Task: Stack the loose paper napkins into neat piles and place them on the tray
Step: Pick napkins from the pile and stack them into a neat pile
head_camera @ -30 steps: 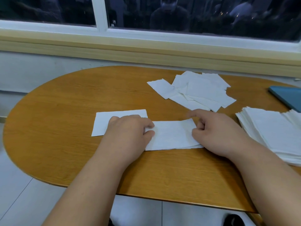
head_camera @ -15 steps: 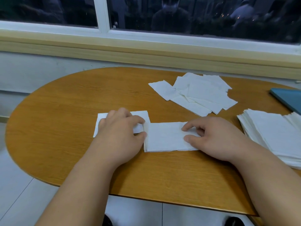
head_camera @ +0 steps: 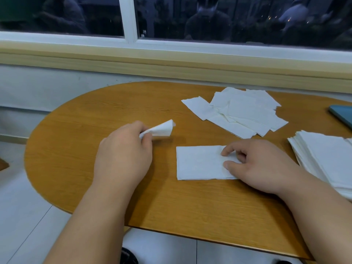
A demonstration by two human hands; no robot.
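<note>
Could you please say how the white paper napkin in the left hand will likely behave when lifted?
Probably floppy and easily creased: the white paper napkin curls into a cone in the left hand. Likely very light: a pinch alone carries it.
</note>
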